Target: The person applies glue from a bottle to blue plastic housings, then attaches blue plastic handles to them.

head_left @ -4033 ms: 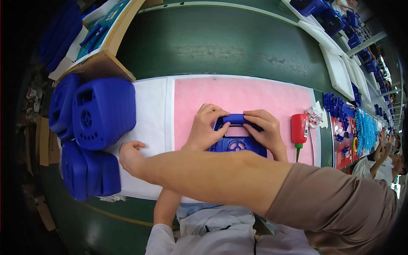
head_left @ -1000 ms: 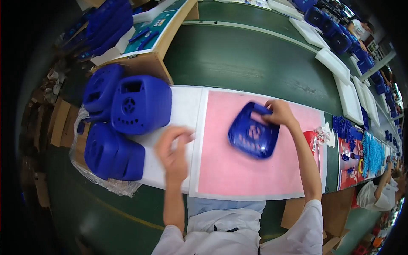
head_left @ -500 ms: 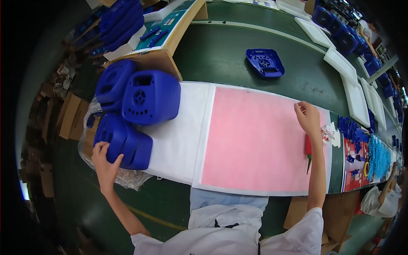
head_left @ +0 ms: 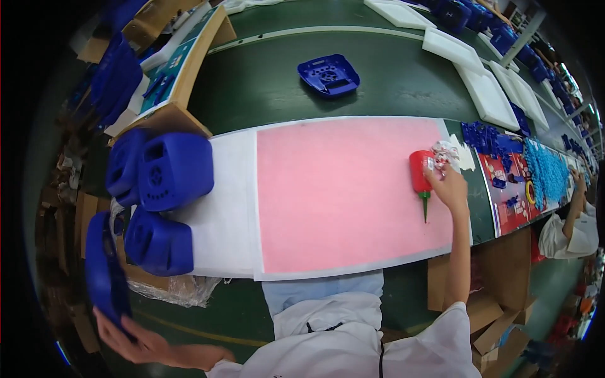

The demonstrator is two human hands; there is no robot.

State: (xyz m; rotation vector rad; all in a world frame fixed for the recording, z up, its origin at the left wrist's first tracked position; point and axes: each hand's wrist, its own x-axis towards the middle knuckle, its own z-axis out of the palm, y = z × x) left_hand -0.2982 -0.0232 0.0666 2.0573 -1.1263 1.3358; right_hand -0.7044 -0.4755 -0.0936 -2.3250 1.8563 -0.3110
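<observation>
On the left, my left hand (head_left: 142, 343) grips the lower end of a blue plastic shell (head_left: 106, 271), which is tilted upright beyond the edge of the work surface. My right hand (head_left: 450, 189) reaches over the pink mat (head_left: 343, 201). Its thumb lies by a red squeeze bottle (head_left: 420, 170) with a green nozzle, and its fingertips are at a crumpled patterned cloth (head_left: 444, 153). Thumb and fingers look apart. Several blue plastic housings (head_left: 176, 170) with round vent holes stand together at the left end of the mat.
A blue cover (head_left: 329, 74) lies on the green bench (head_left: 265, 82) ahead. A wooden-edged stand (head_left: 189, 63) is at far left. White foam sheets (head_left: 482, 94), blue parts (head_left: 491, 140) and light-blue pieces (head_left: 547, 173) lie to the right. Another person's arm (head_left: 575, 208) shows at far right.
My left hand has lifted one blue shell from the group and carried it left and toward me. My right hand has come back to the bottle and cloth. The view has turned rightward.
</observation>
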